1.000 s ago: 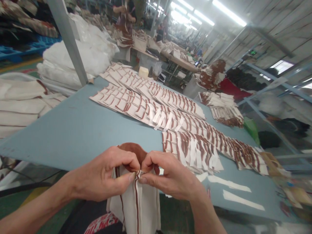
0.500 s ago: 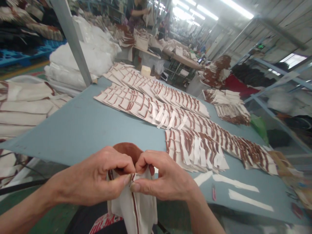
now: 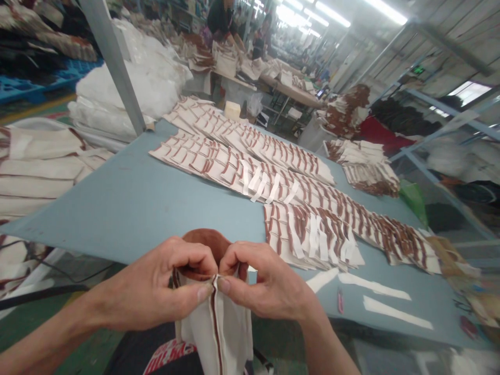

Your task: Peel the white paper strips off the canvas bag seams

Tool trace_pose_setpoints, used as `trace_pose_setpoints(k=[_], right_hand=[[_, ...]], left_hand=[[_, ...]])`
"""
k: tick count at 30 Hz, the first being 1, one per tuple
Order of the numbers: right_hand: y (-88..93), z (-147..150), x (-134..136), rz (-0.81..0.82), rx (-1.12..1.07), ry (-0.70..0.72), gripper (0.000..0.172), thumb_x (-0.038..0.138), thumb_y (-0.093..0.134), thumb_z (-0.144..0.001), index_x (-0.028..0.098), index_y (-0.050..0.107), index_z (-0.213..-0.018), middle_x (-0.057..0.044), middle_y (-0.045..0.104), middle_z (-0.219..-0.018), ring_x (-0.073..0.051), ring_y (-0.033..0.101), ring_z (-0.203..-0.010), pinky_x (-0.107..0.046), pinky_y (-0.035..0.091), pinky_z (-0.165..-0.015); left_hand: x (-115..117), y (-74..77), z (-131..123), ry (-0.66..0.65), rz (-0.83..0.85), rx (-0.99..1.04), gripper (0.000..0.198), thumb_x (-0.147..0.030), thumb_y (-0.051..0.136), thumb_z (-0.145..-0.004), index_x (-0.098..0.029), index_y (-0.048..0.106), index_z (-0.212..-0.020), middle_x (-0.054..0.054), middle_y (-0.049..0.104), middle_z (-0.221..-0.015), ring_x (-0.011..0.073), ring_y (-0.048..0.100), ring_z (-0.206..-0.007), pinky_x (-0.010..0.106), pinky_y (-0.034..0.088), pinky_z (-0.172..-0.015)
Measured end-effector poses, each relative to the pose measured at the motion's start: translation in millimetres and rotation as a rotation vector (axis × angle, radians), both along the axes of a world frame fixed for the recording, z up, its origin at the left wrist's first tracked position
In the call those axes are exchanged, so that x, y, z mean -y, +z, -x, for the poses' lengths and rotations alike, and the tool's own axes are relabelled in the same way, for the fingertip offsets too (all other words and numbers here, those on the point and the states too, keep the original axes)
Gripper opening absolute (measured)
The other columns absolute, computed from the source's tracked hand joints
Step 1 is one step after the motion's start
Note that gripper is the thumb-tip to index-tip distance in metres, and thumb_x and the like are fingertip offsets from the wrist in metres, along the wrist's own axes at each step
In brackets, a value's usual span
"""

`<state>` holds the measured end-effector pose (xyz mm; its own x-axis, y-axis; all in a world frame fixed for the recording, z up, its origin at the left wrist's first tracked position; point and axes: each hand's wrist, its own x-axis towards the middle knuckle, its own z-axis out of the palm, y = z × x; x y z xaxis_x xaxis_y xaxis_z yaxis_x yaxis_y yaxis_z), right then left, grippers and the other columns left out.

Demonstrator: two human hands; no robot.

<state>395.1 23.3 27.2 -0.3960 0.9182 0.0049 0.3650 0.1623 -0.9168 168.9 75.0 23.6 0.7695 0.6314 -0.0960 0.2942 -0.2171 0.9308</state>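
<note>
Both my hands pinch the top edge of a tube-shaped fabric piece (image 3: 234, 333), off-white outside with a brown inner face and a dark brown seam down its front. My left hand (image 3: 177, 278) grips the edge just left of the seam, thumb outside and fingers curled over the rim. On the other side of the seam, my right hand (image 3: 260, 278) holds the edge the same way, its thumb beside the seam top. The two hands nearly touch. The piece's lower end hangs over my lap and runs out of view.
Rows of overlapping off-white and brown pieces (image 3: 242, 166) lie across the blue-grey table (image 3: 128, 203). White strips (image 3: 396, 312) and a small pink tool (image 3: 340, 301) lie at its right front. A metal post (image 3: 117, 73) rises at the left corner. A person (image 3: 219, 23) works behind.
My right thumb has shifted up, closer to the top of the seam, and the seam shows straighter between the thumbs. Both hands still grip the fabric piece.
</note>
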Motion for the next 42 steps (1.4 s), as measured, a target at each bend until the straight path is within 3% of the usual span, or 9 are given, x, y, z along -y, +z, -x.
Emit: trace_pose_setpoints(k=[4,10,15,22,27,31,42], right_hand=[[-2.2,-2.4,2.2,-0.011,-0.004,-0.004,0.015,0.022,0.074,-0.092,0.023,0.064,-0.082,0.004,0.065,-0.079,-0.012,0.056,-0.069,-0.024,0.043,-0.067],[-2.6,-4.3,2.3,0.017,-0.009,0.006,0.014,0.026,0.072,-0.093,0.022,0.064,-0.082,0.004,0.064,-0.078,-0.011,0.056,-0.068,-0.023,0.043,-0.065],[-0.4,-4.9,2.5,0.026,-0.003,0.003,0.015,0.026,0.070,-0.094,0.023,0.063,-0.082,0.004,0.064,-0.077,-0.012,0.056,-0.067,-0.023,0.043,-0.064],[1.7,-5.0,3.7,-0.096,0.093,-0.020,0.014,0.020,0.067,-0.094,0.023,0.065,-0.081,0.004,0.066,-0.075,-0.013,0.056,-0.067,-0.025,0.041,-0.067],[1.1,-5.8,3.7,-0.155,0.163,-0.043,0.013,0.016,0.067,-0.091,0.024,0.065,-0.080,0.003,0.067,-0.077,-0.015,0.059,-0.071,-0.027,0.043,-0.072],[2.0,-4.6,3.8,-0.167,0.127,-0.050,0.012,0.018,0.067,-0.090,0.024,0.064,-0.080,0.003,0.069,-0.077,-0.015,0.059,-0.071,-0.027,0.044,-0.074],[1.3,3.4,-4.6,-0.122,0.114,-0.067,0.012,0.021,0.069,-0.086,0.023,0.064,-0.075,0.004,0.070,-0.070,-0.013,0.062,-0.064,-0.025,0.045,-0.067]], left_hand=[[6.3,-6.2,-2.0,0.045,0.024,-0.018,0.020,-0.035,0.055,-0.085,-0.021,0.058,-0.070,-0.006,0.049,-0.064,0.0128,0.045,-0.061,0.022,0.037,-0.056],[12.1,-17.3,-0.6,0.071,-0.002,0.008,0.022,-0.032,0.054,-0.091,-0.022,0.060,-0.073,-0.006,0.052,-0.068,0.0138,0.050,-0.065,0.024,0.038,-0.060],[15.0,-13.8,-5.8,0.129,-0.019,-0.001,0.023,-0.030,0.055,-0.093,-0.022,0.063,-0.073,-0.006,0.056,-0.070,0.0144,0.055,-0.070,0.025,0.039,-0.067],[23.7,-10.9,-15.0,0.191,0.109,0.031,0.027,-0.035,0.051,-0.095,-0.022,0.054,-0.071,-0.006,0.047,-0.069,0.0137,0.045,-0.067,0.026,0.036,-0.061],[22.3,-26.7,-13.3,0.181,0.026,0.107,0.028,-0.034,0.053,-0.094,-0.022,0.053,-0.069,-0.007,0.041,-0.063,0.0118,0.039,-0.057,0.025,0.030,-0.052],[16.1,-31.2,-9.7,0.172,-0.065,0.047,0.028,-0.032,0.054,-0.093,-0.022,0.053,-0.066,-0.007,0.041,-0.061,0.0113,0.039,-0.056,0.025,0.030,-0.053],[9.6,-11.1,-11.5,0.172,-0.240,-0.023,0.025,-0.025,0.050,-0.087,-0.022,0.053,-0.062,-0.007,0.049,-0.058,0.0114,0.049,-0.057,0.023,0.036,-0.056]])
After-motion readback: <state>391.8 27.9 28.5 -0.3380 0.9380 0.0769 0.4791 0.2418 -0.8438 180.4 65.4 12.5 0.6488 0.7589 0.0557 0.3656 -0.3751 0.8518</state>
